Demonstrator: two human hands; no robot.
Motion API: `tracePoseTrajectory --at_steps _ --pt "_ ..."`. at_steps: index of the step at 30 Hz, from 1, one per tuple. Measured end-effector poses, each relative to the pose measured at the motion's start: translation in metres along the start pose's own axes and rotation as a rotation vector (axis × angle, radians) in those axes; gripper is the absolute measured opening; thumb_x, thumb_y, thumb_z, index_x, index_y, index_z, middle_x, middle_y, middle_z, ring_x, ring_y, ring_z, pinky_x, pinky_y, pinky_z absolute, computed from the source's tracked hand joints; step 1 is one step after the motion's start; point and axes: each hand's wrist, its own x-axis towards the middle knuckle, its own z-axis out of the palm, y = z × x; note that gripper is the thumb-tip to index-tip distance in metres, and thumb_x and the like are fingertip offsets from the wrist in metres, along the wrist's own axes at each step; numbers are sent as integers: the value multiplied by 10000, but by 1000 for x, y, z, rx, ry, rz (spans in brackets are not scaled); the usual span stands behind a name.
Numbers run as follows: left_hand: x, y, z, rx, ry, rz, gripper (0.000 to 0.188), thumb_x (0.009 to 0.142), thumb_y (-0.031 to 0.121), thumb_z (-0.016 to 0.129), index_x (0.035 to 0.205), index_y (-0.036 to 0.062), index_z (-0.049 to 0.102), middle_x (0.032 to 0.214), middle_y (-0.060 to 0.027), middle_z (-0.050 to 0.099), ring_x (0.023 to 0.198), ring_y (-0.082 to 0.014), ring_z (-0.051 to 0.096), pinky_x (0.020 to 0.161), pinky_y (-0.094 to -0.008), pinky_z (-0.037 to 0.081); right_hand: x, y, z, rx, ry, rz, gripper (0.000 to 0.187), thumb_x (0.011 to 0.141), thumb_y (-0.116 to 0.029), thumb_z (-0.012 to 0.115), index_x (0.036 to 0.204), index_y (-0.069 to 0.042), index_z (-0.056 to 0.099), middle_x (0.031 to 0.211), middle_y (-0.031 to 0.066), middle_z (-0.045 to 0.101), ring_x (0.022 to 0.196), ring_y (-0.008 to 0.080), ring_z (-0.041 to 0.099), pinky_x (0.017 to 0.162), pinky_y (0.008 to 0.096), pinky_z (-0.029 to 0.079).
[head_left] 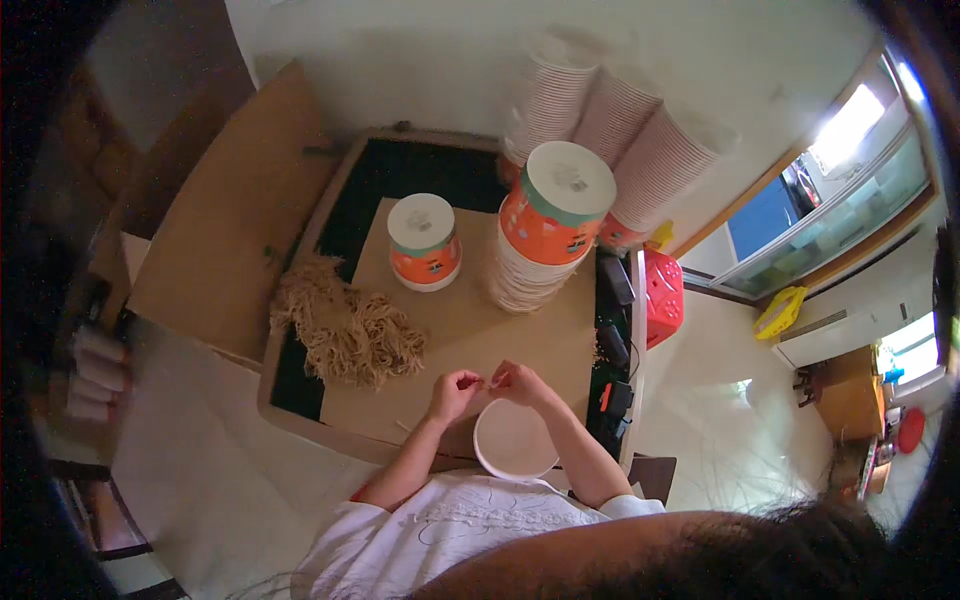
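Note:
My left hand (458, 394) and my right hand (520, 384) meet close together near the table's front edge. Both have their fingertips pinched; whatever they hold between them is too small to make out. Just below them, against my body, a white paper bucket (515, 440) stands with its round opening facing up. A tangled heap of brown twisted cords (350, 325) lies left of my hands. Beyond them, an orange, white and green paper bucket (425, 265) rests upside down on a cardboard sheet (470, 335). A taller stack of upside-down buckets (545, 240) stands to its right.
Tall stacks of nested paper tubs (660, 160) lean by the wall at the back right. Small black devices (612, 345) line the table's right side, beside a red plastic stool (663, 297). A big cardboard panel (235, 215) stands at the left.

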Motion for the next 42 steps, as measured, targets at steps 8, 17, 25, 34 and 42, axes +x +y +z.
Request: tracePoseTrajectory --at_steps 8,17,25,34,42 --pt "-4 5 -4 -20 -33 -38 75 728 68 625 797 37 631 692 -37 628 613 -74 567 575 -224 464 0 4 2 -25 13 51 145 675 -155 655 767 -48 623 654 60 614 608 115 569 537 254 445" --pt "-4 9 -2 11 -40 -24 71 729 71 624 788 33 631 699 -39 629 621 -82 572 583 -225 466 -8 -7 4 -285 114 40 190 717 -299 602 815 -142 646 676 61 610 620 174 585 582 297 460" --pt "-4 7 -2 -10 -74 -90 96 741 82 618 822 32 633 731 -44 633 652 -81 573 600 -224 465 -9 -8 6 -368 136 20 186 718 -309 599 823 -163 647 667 63 601 618 200 581 579 310 456" --pt "-2 -1 1 -103 -67 -75 135 756 109 621 860 22 625 737 -61 635 650 -102 577 598 -241 462 -8 -11 5 -361 161 29 178 727 -303 596 809 -153 646 651 65 598 597 202 577 552 314 447" --pt "2 18 13 409 153 349 86 807 115 508 806 39 546 775 -119 562 713 -278 554 640 -335 444 -5 -8 11 -398 242 -16 135 741 -237 573 817 -148 641 656 94 598 598 234 582 553 344 455"
